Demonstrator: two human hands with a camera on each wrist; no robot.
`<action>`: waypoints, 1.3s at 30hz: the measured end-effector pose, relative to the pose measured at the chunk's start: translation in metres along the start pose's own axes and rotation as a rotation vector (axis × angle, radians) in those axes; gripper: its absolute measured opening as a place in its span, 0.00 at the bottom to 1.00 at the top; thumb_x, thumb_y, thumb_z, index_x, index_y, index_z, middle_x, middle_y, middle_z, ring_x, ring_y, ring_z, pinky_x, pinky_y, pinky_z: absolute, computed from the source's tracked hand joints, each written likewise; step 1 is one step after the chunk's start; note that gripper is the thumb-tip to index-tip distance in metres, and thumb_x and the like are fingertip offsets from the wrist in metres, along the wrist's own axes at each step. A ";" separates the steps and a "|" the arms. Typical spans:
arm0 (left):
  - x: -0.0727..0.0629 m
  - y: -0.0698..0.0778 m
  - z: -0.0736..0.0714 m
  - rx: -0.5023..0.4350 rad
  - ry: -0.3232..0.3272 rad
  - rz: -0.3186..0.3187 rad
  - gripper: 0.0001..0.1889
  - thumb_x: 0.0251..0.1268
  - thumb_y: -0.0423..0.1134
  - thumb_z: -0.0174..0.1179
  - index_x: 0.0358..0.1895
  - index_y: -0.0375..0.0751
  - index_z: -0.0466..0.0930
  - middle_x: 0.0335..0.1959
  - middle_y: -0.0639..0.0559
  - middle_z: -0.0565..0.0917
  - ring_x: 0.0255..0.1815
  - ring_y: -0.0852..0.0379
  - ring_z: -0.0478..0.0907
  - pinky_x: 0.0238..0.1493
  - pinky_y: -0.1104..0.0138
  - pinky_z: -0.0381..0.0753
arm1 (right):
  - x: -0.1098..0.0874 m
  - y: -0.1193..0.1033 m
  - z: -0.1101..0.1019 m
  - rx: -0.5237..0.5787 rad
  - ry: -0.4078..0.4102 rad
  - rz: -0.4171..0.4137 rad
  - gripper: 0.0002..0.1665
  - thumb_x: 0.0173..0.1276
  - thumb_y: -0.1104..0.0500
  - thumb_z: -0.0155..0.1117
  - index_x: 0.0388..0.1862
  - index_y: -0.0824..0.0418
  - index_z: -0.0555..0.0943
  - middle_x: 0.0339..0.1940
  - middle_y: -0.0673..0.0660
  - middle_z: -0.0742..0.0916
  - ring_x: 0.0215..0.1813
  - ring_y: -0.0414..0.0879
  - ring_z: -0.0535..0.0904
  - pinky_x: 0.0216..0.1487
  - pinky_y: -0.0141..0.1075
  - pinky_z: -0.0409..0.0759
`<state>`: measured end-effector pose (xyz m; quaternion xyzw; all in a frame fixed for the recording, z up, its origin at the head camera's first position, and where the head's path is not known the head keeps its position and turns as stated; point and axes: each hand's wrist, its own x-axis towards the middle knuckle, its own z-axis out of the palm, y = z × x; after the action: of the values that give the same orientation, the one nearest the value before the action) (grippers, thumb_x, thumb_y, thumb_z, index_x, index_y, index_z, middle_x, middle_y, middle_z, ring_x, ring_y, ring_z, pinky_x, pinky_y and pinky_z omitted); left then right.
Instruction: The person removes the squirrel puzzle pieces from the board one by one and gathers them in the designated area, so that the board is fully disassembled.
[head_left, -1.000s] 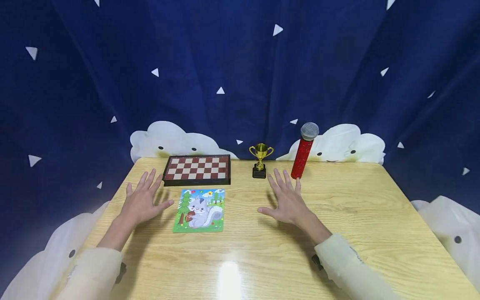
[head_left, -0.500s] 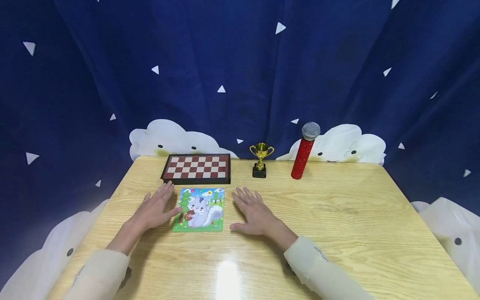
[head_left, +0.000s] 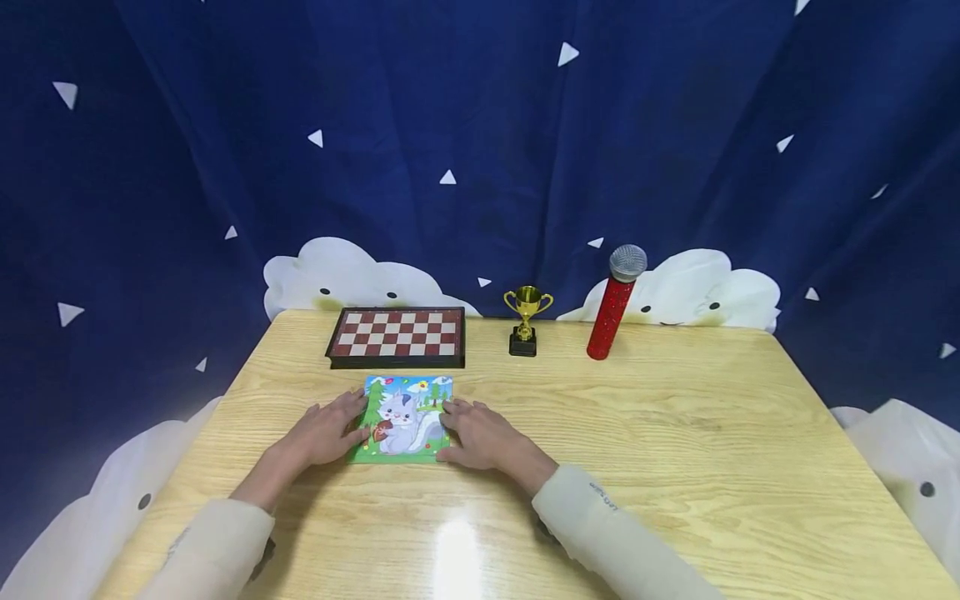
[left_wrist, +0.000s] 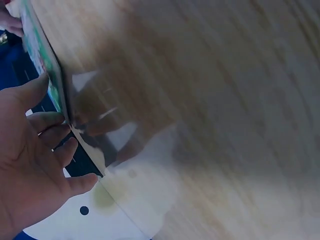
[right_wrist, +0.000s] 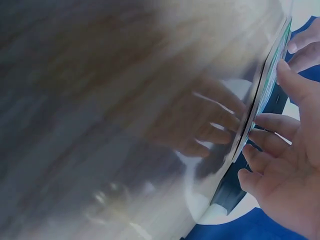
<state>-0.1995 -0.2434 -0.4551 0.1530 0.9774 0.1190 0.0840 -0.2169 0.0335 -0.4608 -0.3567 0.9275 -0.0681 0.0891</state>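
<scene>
A square picture board with a cartoon squirrel holding an acorn lies flat on the wooden table. My left hand is at its left side, fingertips right at the edge and thumb over the printed face. Opposite it, my right hand meets the right edge, its thumb near the lower corner. In the left wrist view, loosely bent fingers line the rim of the board. The right wrist view has relaxed fingers along the other rim, with the thumb on the upper side.
Behind the board lies a brown-and-white checkered game box with a black frame. A small gold trophy cup on a black base and a red microphone stand farther right. A blue curtain hangs beyond the table.
Both hands have come in from spread positions to the two sides of the squirrel board. The right hand moved left, away from near the trophy; the left moved right. The board stays in place.
</scene>
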 end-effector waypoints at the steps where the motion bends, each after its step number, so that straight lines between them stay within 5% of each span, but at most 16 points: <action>1: 0.000 0.000 0.001 0.007 -0.004 0.000 0.32 0.68 0.49 0.53 0.69 0.33 0.62 0.72 0.37 0.60 0.73 0.37 0.56 0.64 0.33 0.55 | 0.001 -0.001 0.000 -0.011 -0.003 0.002 0.39 0.65 0.36 0.56 0.67 0.58 0.70 0.72 0.57 0.69 0.75 0.52 0.60 0.73 0.45 0.59; 18: 0.003 0.018 0.003 0.044 -0.028 0.005 0.34 0.65 0.51 0.56 0.68 0.32 0.64 0.72 0.38 0.62 0.73 0.39 0.57 0.66 0.36 0.56 | -0.007 0.003 -0.010 -0.036 -0.011 0.040 0.40 0.55 0.36 0.66 0.61 0.59 0.76 0.69 0.58 0.72 0.73 0.54 0.63 0.72 0.44 0.62; 39: 0.023 0.075 0.013 0.123 -0.106 0.040 0.41 0.61 0.60 0.57 0.68 0.33 0.63 0.73 0.41 0.61 0.75 0.44 0.55 0.67 0.39 0.58 | -0.054 0.042 -0.007 0.116 0.042 0.073 0.40 0.52 0.42 0.72 0.59 0.63 0.77 0.68 0.62 0.74 0.70 0.58 0.67 0.68 0.49 0.67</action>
<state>-0.1978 -0.1643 -0.4508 0.1836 0.9738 0.0523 0.1239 -0.2067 0.1015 -0.4554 -0.3154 0.9360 -0.1258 0.0924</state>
